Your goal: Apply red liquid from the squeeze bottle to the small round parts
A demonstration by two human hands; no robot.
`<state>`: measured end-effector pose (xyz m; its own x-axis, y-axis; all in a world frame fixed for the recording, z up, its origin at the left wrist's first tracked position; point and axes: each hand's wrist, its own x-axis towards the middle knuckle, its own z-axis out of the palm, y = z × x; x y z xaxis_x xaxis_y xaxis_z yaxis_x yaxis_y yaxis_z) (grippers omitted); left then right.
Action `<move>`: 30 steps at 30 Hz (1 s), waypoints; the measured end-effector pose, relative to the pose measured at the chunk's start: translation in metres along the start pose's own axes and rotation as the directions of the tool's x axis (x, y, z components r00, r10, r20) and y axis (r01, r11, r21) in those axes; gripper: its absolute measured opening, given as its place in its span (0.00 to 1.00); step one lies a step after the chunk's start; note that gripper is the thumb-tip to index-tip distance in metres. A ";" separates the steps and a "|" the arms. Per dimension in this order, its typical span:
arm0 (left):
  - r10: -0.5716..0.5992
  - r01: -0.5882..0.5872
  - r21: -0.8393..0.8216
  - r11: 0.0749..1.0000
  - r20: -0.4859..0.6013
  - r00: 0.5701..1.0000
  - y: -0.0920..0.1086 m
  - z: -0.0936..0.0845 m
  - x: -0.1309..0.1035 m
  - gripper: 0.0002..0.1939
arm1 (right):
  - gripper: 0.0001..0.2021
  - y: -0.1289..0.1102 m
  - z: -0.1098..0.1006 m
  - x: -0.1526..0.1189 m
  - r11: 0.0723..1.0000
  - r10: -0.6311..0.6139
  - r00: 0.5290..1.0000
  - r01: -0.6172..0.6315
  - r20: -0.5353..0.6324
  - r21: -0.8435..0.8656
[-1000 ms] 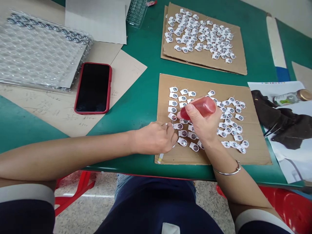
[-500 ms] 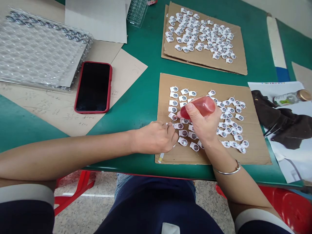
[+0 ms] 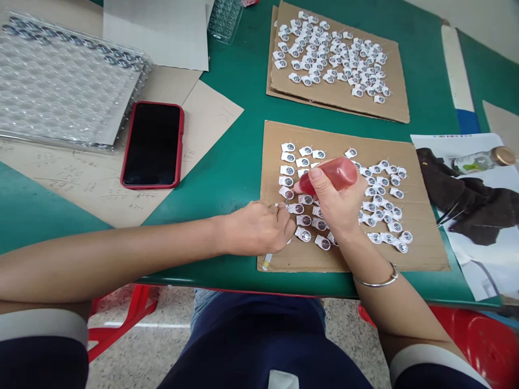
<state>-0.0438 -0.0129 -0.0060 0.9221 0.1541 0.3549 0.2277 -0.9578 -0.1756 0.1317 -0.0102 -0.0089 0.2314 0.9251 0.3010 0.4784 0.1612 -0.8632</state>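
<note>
My right hand [image 3: 344, 209] is wrapped round a red squeeze bottle [image 3: 339, 174], tilted with its narrow tip pointing left and down. The tip is beside a small white tab with a round dark disc [image 3: 286, 193]. My left hand [image 3: 259, 228] lies closed at the near left part of the cardboard sheet [image 3: 424, 243], its fingers curled close to the tabs. What its fingertips hold, if anything, is hidden. Several such tabs lie in rows on the sheet, some covered by my right hand. A white stick with a yellowish band [image 3: 266, 263] shows below my left hand.
Behind is a cardboard stack [image 3: 399, 105] covered with more tabs. A red-cased phone [image 3: 153, 145] lies left, near clear plastic trays [image 3: 68, 81]. At right are a dark cloth [image 3: 482, 210], tweezers [image 3: 448, 215] and a small jar [image 3: 482, 162] on white paper.
The view has shifted very slightly. Both hands and the red squeeze bottle hold nearly the same place over the cardboard.
</note>
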 end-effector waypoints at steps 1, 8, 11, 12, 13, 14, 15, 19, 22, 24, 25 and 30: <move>-0.002 0.002 0.001 1.000 0.000 1.000 0.000 0.000 0.000 0.08 | 0.12 0.000 0.000 0.000 1.000 0.001 1.000 -0.001 -0.003 -0.007; -0.001 0.001 0.006 1.000 0.005 1.000 -0.001 0.001 0.000 0.09 | 0.12 0.003 0.000 0.001 0.999 -0.028 1.000 0.028 -0.002 -0.023; -0.004 0.004 0.001 1.000 -0.003 1.000 -0.001 0.001 -0.001 0.09 | 0.12 0.003 0.000 0.000 0.998 -0.050 0.999 0.050 0.003 -0.026; -0.005 0.005 0.002 1.000 -0.007 1.000 -0.001 0.001 -0.001 0.09 | 0.13 0.002 0.000 0.000 0.998 -0.055 0.998 0.055 0.006 -0.025; -0.004 0.004 0.005 1.000 -0.009 1.000 -0.001 0.002 -0.001 0.09 | 0.13 0.002 0.000 -0.001 0.998 -0.059 0.998 0.059 0.012 -0.021; -0.003 0.003 0.008 1.000 -0.009 1.000 -0.001 0.001 -0.001 0.10 | 0.13 0.002 0.000 -0.001 0.998 -0.060 0.998 0.061 0.020 -0.016; -0.002 0.002 0.012 1.000 -0.008 1.000 -0.001 0.001 -0.001 0.10 | 0.13 0.001 0.000 -0.001 0.998 -0.058 0.998 0.058 0.028 -0.010; 0.001 -0.001 0.020 1.000 -0.002 1.000 -0.001 0.001 -0.001 0.10 | 0.13 0.000 0.000 -0.002 0.999 -0.040 0.998 0.039 0.051 0.009; 0.005 -0.005 0.029 1.000 0.001 1.000 -0.001 0.001 -0.001 0.10 | 0.12 0.000 0.000 -0.002 0.999 -0.037 0.998 0.036 0.043 0.009; 0.005 -0.005 0.027 1.000 0.001 1.000 -0.001 0.001 -0.001 0.10 | 0.12 0.000 -0.001 -0.002 0.999 -0.034 0.999 0.033 0.037 0.008; 0.003 -0.003 0.023 1.000 0.001 1.000 -0.001 0.001 -0.001 0.10 | 0.11 -0.001 -0.001 -0.002 0.999 -0.032 0.999 0.032 0.036 0.009; -0.009 0.009 0.000 1.000 -0.008 1.000 0.000 0.002 -0.001 0.10 | 0.11 -0.001 -0.002 -0.003 0.999 -0.024 0.998 0.023 0.054 0.027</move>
<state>-0.0438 -0.0121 -0.0080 0.9175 0.1609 0.3636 0.2359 -0.9565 -0.1719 0.1321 -0.0133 -0.0082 0.1735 0.9382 0.2995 0.4609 0.1914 -0.8666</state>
